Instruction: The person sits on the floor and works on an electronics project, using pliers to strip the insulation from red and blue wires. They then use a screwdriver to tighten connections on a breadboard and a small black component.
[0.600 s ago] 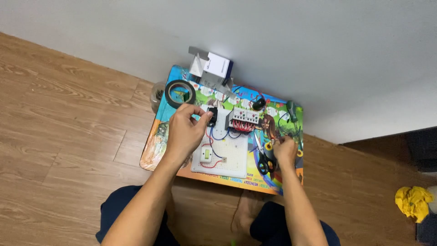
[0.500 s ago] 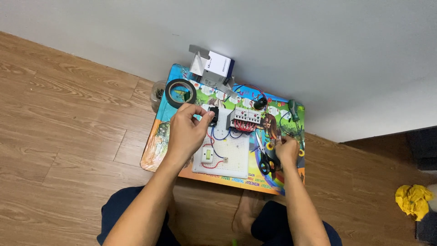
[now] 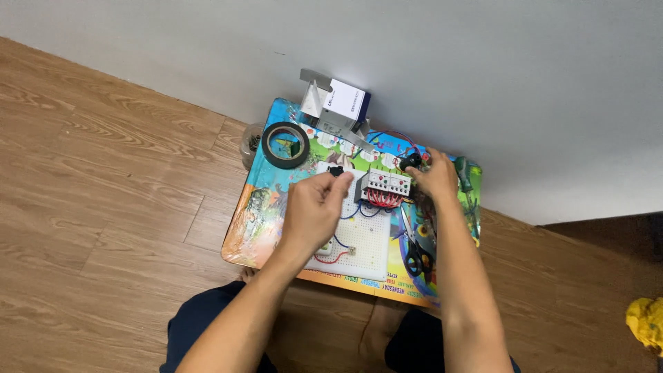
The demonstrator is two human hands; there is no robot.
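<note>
A small low table (image 3: 259,228) with a glossy, brightly printed cartoon top is set on wood-plank flooring (image 3: 103,173), against a plain grey wall (image 3: 483,69).

A flat white perforated board (image 3: 362,242) is laid near the table's front edge, with thin red and blue wires looped across it. At the board's far edge a boxy white switch block (image 3: 387,183) with red terminals is seen.

The left hand (image 3: 314,211) is held over the board, fingers curled, a small black knob-like part (image 3: 336,170) pinched at the fingertips. The board's left part is covered by this hand.

The right hand (image 3: 435,179) is placed at the table's far right, closed around a small black rounded part (image 3: 412,161) just beyond the switch block; exact grip is blurred.

A matte black tape roll (image 3: 285,144), ring-shaped, is laid flat at the far left corner. An opened white cardboard box (image 3: 338,103) with grey flaps is stood at the far edge against the wall. A small clear jar (image 3: 252,141) of dark bits is seen on the floor, just beside the far left corner. Black-handled scissors (image 3: 414,259) are laid near the front right edge, partly hidden by the right forearm. A yellow cloth (image 3: 646,321) is seen on the floor, well apart to the right.
</note>
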